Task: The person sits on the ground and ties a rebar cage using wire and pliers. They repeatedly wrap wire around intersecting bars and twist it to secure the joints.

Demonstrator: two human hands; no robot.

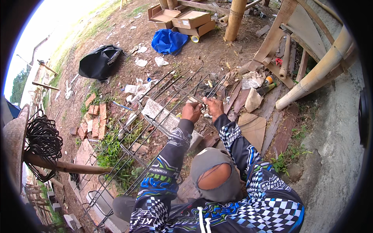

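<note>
Both hands meet over the far end of a long rebar cage (155, 116) — a bundle of thin steel rods bound by square stirrups, running from the near left corner out toward the middle of the scene. The left hand (191, 112) is closed in a fist around one of the rods where a stirrup crosses it. The right hand (213, 105), just beside it and nearly touching, is curled shut on something small and metallic at the same joint (too small to tell whether it is wire or a tool). Both forearms wear sleeves patterned in black, white, blue and green.

Under the cage, just left of the hands, lies a pale concrete block (167, 121) that the rods rest across. Farther left, a loose stack of reddish bricks (95, 118) sits in the grass. A bundle of spare bent stirrups (42, 144) hangs on a wooden pole at the near left edge. Far off lie a black bag (99, 62), a blue bag (168, 41) and open cardboard boxes (182, 19). To the right, thick bamboo poles (318, 72) lean over scrap boards.
</note>
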